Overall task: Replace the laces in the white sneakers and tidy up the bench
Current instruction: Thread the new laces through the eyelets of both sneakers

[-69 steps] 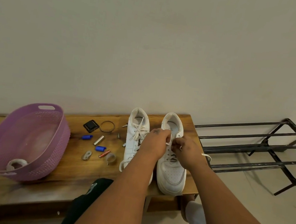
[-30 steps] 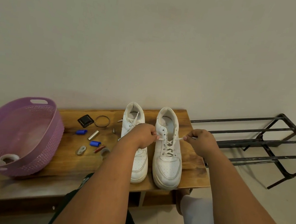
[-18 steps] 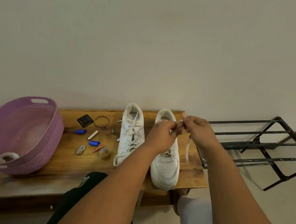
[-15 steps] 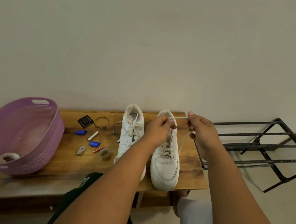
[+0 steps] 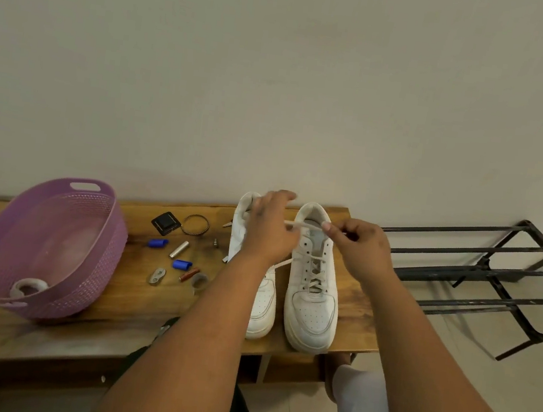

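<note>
step: lacing right-hand sneaker [image 5: 313, 280], frame centre on table [image 5: 120, 293] | right hand [image 5: 359, 248] fingers pinch lace [image 5: 302, 224] | left hand [image 5: 268, 229] fingers loosely curled at it, grip unclear | next: likely thread the top eyelet

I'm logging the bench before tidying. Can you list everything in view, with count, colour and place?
sneakers: 2, white, right part of bench
lace: 1, white, stretched between the hands over the right sneaker
basket: 1, purple, left on bench
tape roll: 1, white, inside basket
blue caps: 2, blue, between basket and sneakers
black square: 1, black, near wall
ring: 1, metal, beside it
bench: 1, brown wood
rack: 1, black, right
left hand: 1, over left sneaker
right hand: 1, pinches lace
</note>
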